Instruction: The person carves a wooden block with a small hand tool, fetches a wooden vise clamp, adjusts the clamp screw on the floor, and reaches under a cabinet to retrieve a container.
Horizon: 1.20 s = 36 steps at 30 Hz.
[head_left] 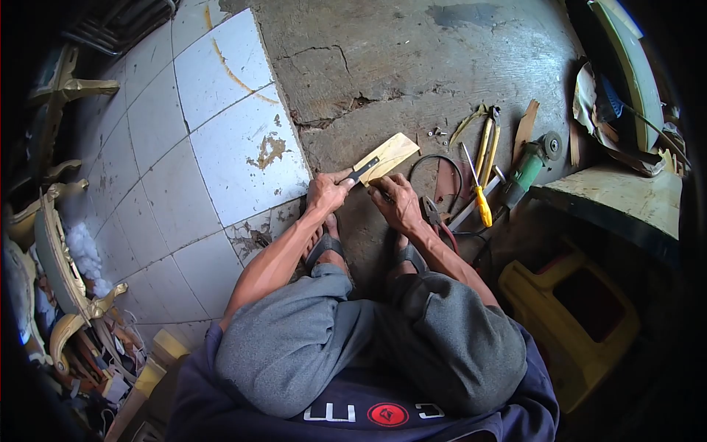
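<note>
A pale wooden piece [398, 149] with a slanted far end lies in front of my feet, between my two hands. A dark, narrow metal strip [366, 168] rests along its left side. My left hand [329, 193] is closed on the near end of this strip, thumb on top. My right hand [398, 200] has its fingers curled together at the near right edge of the wood; what they pinch, if anything, is too small to make out.
On the floor at right are pliers [431, 211], a yellow screwdriver [482, 203], yellow-handled cutters [487, 147] and a green angle grinder [524, 175]. A yellow plastic stool [515, 283] stands lower right. Gilded furniture parts [72, 306] are at left.
</note>
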Motion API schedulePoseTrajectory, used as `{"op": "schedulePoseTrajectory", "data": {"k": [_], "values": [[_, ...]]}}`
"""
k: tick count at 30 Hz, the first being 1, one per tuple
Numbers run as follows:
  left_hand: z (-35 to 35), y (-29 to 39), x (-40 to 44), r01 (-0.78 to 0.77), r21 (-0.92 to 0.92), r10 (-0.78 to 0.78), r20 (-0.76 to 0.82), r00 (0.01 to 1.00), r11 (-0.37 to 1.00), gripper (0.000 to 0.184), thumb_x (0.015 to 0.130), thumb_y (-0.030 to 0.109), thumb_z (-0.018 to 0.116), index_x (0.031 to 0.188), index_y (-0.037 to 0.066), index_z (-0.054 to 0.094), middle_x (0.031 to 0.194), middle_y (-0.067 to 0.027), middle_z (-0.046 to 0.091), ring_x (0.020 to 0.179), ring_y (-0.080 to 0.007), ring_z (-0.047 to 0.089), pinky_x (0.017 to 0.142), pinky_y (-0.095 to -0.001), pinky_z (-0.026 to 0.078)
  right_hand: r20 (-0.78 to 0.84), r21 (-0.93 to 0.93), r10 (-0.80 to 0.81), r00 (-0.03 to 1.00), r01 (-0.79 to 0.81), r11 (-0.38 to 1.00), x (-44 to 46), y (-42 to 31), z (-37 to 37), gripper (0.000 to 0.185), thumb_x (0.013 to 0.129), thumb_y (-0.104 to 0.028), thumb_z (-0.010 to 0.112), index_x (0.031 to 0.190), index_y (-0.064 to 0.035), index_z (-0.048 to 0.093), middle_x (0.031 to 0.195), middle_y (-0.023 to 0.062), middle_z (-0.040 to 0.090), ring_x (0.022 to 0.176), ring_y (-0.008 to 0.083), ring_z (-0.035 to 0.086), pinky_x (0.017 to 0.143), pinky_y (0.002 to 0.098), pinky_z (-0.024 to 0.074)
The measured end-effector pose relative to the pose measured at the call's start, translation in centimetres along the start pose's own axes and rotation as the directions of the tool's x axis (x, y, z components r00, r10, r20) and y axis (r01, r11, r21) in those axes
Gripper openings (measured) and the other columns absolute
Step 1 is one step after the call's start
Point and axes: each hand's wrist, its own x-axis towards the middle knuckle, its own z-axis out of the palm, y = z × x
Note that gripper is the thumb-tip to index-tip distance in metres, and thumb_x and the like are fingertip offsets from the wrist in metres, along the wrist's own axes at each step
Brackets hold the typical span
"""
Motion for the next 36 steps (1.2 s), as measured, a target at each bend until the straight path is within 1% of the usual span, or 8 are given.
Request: {"op": "schedulePoseTrajectory", "data": {"k": [11,14,16,20,25,32,34,36], "values": [[0.0,-0.4,0.2,-0.016,0.004,0.016,0.003,1.0,1.0,0.036,0.093,0.023,0.069,0.128,0.02,0.07,0.065,0.0012,0.063,0.054,-0.0089,0.055,0.053,-0.028,0.046,-0.057,0.034,-0.006,0.998,0.008,0.999,-0.2,-0.1,0.2,0.025,0.089,-0.022,0.071,0.109,-0.0072,0.071,0.096,0.0163,0.066,0.095,0.0333,0.065,0.083,0.0426,0.0535],[0.1,-0.7,0.4,-0.016,-0.014,0.016,-0.005,1.0,1.0,0.035,0.093,0.023,0.069,0.128,0.022,0.07,0.065,0.0013,0.063,0.054,-0.0091,0.055,0.052,-0.0282,0.046,0.07,0.003,0.017,0.997,-0.018,1.0,-0.2,0.3,0.3,0.024,0.089,-0.021,0.07,0.109,-0.0068,0.071,0.093,0.0164,0.066,0.092,0.0331,0.065,0.082,0.0427,0.0534],[0.1,-0.7,0.5,-0.019,0.013,0.019,-0.002,1.0,1.0,0.035,0.093,0.023,0.069,0.128,0.023,0.071,0.064,0.0012,0.062,0.054,-0.0092,0.055,0.052,-0.0283,0.046,-0.053,0.069,0.047,0.998,-0.043,0.997,-0.1,-0.5,-0.1,0.024,0.09,-0.019,0.069,0.109,-0.0067,0.07,0.093,0.0167,0.065,0.091,0.0332,0.065,0.082,0.0432,0.0531],[0.1,-0.9,0.5,-0.04,0.026,0.04,-0.004,0.999,0.999,0.034,0.093,0.023,0.069,0.127,0.025,0.071,0.062,0.0012,0.061,0.053,-0.009,0.054,0.052,-0.0285,0.046,-0.076,0.077,0.059,0.995,-0.053,0.996,0.2,-0.3,-0.2,0.024,0.09,-0.018,0.068,0.11,-0.0064,0.07,0.095,0.0162,0.066,0.092,0.0332,0.064,0.083,0.0428,0.053],[0.0,-0.7,0.5,-0.013,0.018,0.013,-0.009,1.0,1.0,0.034,0.093,0.024,0.069,0.127,0.024,0.071,0.062,0.002,0.059,0.053,-0.0085,0.053,0.051,-0.0284,0.045,0.03,0.069,0.028,0.999,-0.03,0.997,-0.3,0.1,0.3,0.023,0.09,-0.018,0.068,0.11,-0.0065,0.07,0.1,0.0147,0.068,0.096,0.032,0.063,0.084,0.0426,0.0524],[-0.4,0.4,-0.4,-0.017,-0.035,0.018,0.032,0.999,0.999,0.034,0.094,0.022,0.068,0.127,0.025,0.071,0.063,0.0025,0.058,0.053,-0.0075,0.052,0.051,-0.0276,0.044,0.051,0.029,0.035,0.998,-0.036,0.999,-0.3,0.6,0.3,0.023,0.089,-0.019,0.07,0.109,-0.0069,0.071,0.1,0.0153,0.068,0.095,0.0328,0.063,0.083,0.0426,0.0523],[-0.4,0.6,-0.4,-0.025,-0.002,0.025,0.019,1.0,1.0,0.034,0.093,0.022,0.067,0.128,0.024,0.071,0.063,0.0025,0.058,0.053,-0.0074,0.051,0.051,-0.0274,0.043,-0.038,0.07,0.013,0.999,-0.01,0.998,0.0,0.3,0.4,0.024,0.088,-0.02,0.071,0.108,-0.0069,0.071,0.098,0.0172,0.066,0.095,0.0336,0.063,0.082,0.0425,0.0525],[-0.4,0.3,-0.7,-0.025,0.035,0.025,0.011,1.0,0.999,0.035,0.093,0.021,0.067,0.128,0.024,0.071,0.063,0.0026,0.058,0.053,-0.0072,0.051,0.051,-0.0271,0.043,0.032,0.053,0.021,0.999,-0.023,0.998,-0.4,0.2,0.3,0.024,0.088,-0.019,0.071,0.108,-0.0067,0.071,0.097,0.017,0.067,0.095,0.0335,0.063,0.082,0.0424,0.0526]]}}
